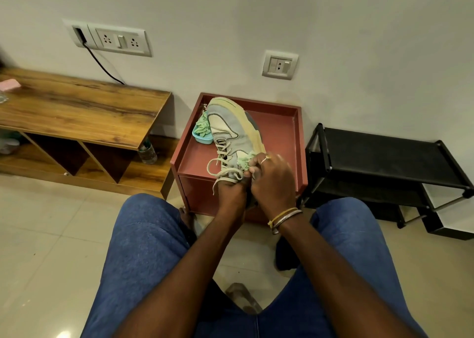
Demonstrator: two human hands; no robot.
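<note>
A worn grey and cream sneaker [232, 129] with loose laces lies tilted on its side above a red-brown box table [282, 132], toe pointing away from me. My left hand [230, 191] grips its heel end from below. My right hand [272, 178], with rings and wrist bangles, holds a pale green cloth [245, 159] pressed against the shoe's side near the collar. A small teal tub [202, 133] with another green cloth in it sits on the table left of the shoe.
A low wooden bench [82, 109] with open shelves stands at the left, a plastic bottle [148, 152] beside it. A black shoe rack [384, 163] is at the right. Wall sockets and a black cable are behind. My knees in blue jeans fill the foreground.
</note>
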